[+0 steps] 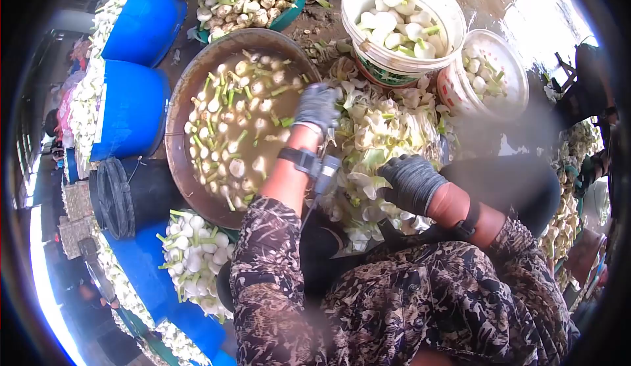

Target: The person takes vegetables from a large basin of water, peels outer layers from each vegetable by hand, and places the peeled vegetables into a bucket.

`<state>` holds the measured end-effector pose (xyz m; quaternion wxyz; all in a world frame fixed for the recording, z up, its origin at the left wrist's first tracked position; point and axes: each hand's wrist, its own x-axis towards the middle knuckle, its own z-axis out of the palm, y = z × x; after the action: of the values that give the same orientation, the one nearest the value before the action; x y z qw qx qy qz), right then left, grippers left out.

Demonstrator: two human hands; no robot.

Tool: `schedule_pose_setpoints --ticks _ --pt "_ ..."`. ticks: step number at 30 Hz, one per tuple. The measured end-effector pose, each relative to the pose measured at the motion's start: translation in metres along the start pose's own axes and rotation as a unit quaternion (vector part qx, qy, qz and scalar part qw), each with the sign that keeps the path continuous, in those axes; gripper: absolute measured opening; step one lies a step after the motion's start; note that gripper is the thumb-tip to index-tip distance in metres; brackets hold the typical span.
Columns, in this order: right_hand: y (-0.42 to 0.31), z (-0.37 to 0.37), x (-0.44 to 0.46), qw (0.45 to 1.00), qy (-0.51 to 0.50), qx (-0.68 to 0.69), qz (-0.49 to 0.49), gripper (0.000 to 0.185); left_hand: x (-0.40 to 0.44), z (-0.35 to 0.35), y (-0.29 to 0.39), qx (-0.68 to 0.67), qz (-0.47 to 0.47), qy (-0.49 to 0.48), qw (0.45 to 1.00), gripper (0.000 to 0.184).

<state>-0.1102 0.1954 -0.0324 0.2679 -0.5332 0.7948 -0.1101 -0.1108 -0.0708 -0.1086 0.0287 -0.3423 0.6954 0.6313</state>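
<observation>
At 10 o'clock, wet bulbs [237, 167]: likely slick, firm; grab stems [241, 137]. My left hand [317, 107], right hand [413, 183] curled; can't tell if clamped.

The head camera looks forward and down from close above the patterned clothing [394, 293] at six o'clock. Toward nine, the curved view seems to warp distances.

The brown floor [485, 1] shines — bright glare [542, 24] at upper right.
</observation>
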Motion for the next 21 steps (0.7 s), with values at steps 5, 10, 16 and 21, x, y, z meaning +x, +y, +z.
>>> schedule_pose_setpoints --ticks 5,10,16,21 --pt "-0.004 0.000 0.016 0.998 -0.043 0.037 -0.014 0.028 0.033 -0.057 -0.048 0.026 -0.225 0.055 0.972 0.054" --pt "-0.010 -0.006 0.024 0.999 -0.009 0.028 -0.013 0.028 0.090 -0.064 -0.178 0.303 -0.133 -0.003 0.944 0.071" --pt "-0.012 -0.007 0.020 0.995 0.065 0.063 -0.031 0.028 -0.016 -0.087 -0.097 -0.233 -0.145 -0.049 0.960 0.040" --pt "-0.016 -0.020 0.019 0.983 0.165 0.078 -0.031 0.025 -0.100 -0.070 -0.019 -0.248 -0.030 -0.152 0.956 0.052"
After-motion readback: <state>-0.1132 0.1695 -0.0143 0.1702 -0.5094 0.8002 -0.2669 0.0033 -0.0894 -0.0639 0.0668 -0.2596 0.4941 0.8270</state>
